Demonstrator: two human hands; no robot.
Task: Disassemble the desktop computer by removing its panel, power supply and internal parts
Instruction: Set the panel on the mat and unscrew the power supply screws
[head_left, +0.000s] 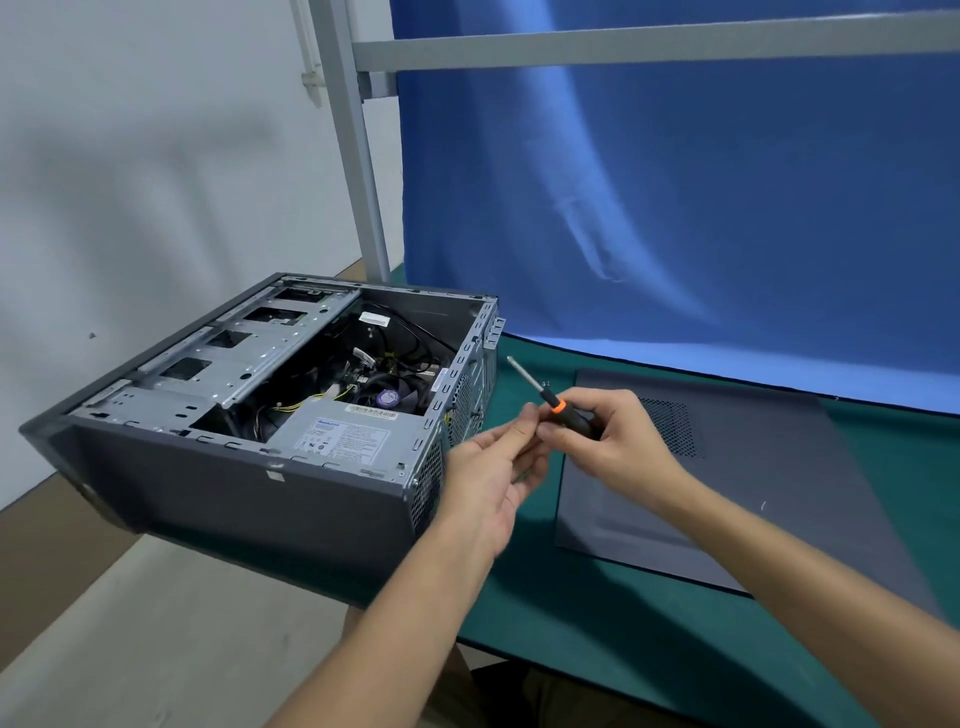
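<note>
The grey desktop case lies on its side at the left, open on top. Inside it I see the silver power supply near the front, a CPU fan behind it, cables and the drive cage. The removed side panel lies flat on the mat to the right. My right hand grips a screwdriver with a black handle and orange ring, shaft pointing up-left. My left hand is beside it, fingertips touching the handle's front end; whether it pinches a screw I cannot tell.
A green mat covers the table; the case overhangs its left edge. Small screws lie on the mat behind the screwdriver. A blue cloth hangs behind, with a grey metal frame post at its left.
</note>
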